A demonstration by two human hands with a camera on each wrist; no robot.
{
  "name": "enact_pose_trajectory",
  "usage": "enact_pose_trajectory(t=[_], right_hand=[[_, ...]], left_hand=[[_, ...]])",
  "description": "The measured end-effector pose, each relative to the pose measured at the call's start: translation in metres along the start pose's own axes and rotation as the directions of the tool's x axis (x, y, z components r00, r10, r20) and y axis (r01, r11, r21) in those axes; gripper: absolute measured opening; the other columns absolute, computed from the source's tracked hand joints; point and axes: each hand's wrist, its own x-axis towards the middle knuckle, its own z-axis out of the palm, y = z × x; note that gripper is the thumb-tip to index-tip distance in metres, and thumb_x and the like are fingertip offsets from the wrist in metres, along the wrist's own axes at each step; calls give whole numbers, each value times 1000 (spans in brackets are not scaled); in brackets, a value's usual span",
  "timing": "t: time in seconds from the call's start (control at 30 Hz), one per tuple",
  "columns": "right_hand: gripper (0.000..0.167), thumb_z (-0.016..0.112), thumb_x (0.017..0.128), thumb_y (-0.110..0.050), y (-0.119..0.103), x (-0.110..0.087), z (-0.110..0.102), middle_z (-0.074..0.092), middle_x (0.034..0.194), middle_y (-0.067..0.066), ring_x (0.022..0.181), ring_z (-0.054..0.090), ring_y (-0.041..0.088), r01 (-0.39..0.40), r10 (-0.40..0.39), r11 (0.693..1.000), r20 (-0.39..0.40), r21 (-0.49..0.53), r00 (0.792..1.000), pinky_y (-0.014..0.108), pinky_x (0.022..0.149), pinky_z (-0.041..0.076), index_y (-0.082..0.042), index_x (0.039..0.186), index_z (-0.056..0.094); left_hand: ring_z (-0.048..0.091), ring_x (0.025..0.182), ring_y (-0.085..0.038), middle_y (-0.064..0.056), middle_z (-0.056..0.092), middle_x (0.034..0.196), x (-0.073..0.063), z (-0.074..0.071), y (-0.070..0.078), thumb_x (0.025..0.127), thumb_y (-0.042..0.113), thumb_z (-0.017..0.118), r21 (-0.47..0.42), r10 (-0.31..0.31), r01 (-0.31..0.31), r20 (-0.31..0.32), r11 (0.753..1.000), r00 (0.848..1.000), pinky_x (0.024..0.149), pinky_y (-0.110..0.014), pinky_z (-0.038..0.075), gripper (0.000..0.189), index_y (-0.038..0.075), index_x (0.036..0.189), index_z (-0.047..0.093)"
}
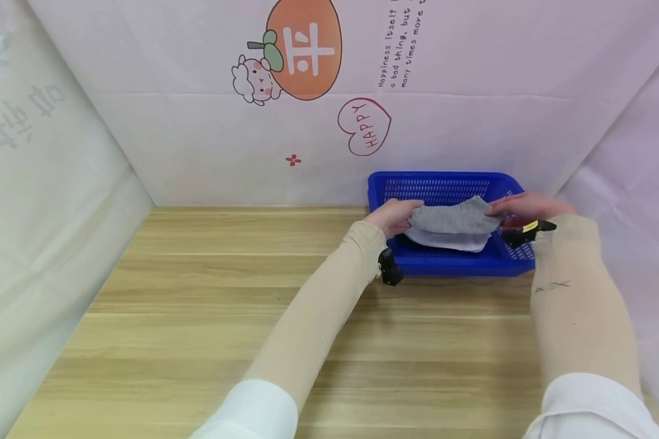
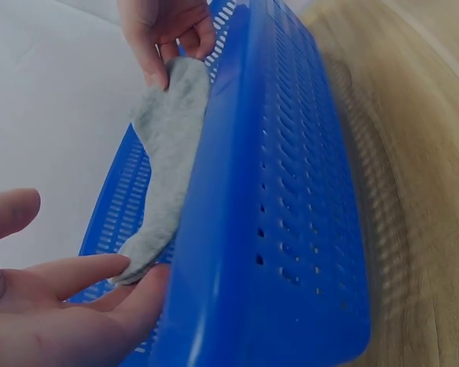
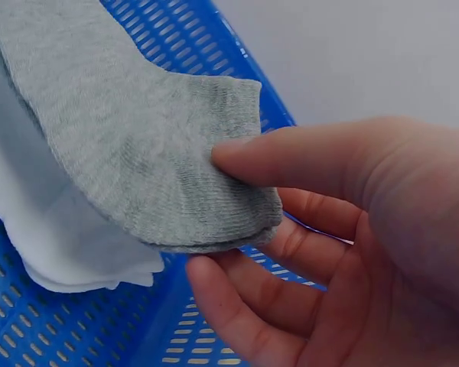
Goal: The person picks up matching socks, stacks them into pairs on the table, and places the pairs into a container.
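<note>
A grey ankle sock (image 1: 452,218), apparently with a second layer behind it, is stretched sideways over the blue basket (image 1: 444,268). At its cuff, my right hand (image 3: 382,206) pinches the knit between thumb and fingers. My left hand (image 2: 69,306) is at the toe end, nearly straight fingers touching the tip while the thumb stands apart from it. Beneath the grey sock, white socks (image 3: 69,237) lie in the basket.
The basket, with slotted walls, stands on a wood-grain table (image 1: 197,305) against a printed white back sheet (image 1: 197,140). Another white sheet (image 1: 625,183) hangs close on the right. Something black (image 1: 403,242) shows at the basket's left inside.
</note>
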Motion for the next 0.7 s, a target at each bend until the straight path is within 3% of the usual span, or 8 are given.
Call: enact_pose_trajectory(t=[0.1,0.2,0.37,0.43,0.57,0.7], right_hand=[[52,57,106,-18,3,3,1,52,135,35,82,68,15,0,1,1000,5,-7,1000,28,73,58,20,138,45],[50,61,104,-16,8,8,3,66,117,20,81,68,14,-5,5,1000,5,15,1000,29,72,58,20,135,49],[28,60,102,-8,0,0,10,67,93,4,77,67,14,-3,3,997,8,75,1000,28,71,58,17,113,62],[21,58,103,-6,-5,-5,12,66,89,3,76,67,14,1,-2,998,11,70,1000,28,71,58,14,106,65],[26,59,102,-8,-3,-3,12,68,92,3,80,67,15,-3,2,999,19,46,1000,29,73,57,17,111,64],[33,61,103,-17,2,0,12,70,100,8,89,67,20,-27,28,999,45,-23,999,34,79,55,13,118,65]], left_hand=[[43,138,-31,-13,39,157,2,1,-1,104,30,60,17,-14,13,34,1000,999,109,-36,41,63,6,157,36],[42,139,-30,-9,37,158,5,3,-3,103,32,63,21,-32,31,52,999,998,110,-36,40,66,8,158,34],[37,143,-31,-7,33,161,1,9,-5,104,33,61,68,-53,48,81,997,995,114,-37,35,65,8,158,34],[33,146,-30,-6,30,163,1,9,-4,105,33,59,96,-63,52,108,994,992,115,-38,33,64,10,159,34],[29,148,-28,-4,27,165,4,9,-4,106,33,58,175,-90,60,167,983,982,115,-40,32,62,13,159,34],[30,148,-24,-1,30,164,-1,10,-1,105,36,58,346,-100,30,186,938,977,115,-41,33,58,16,157,40]])
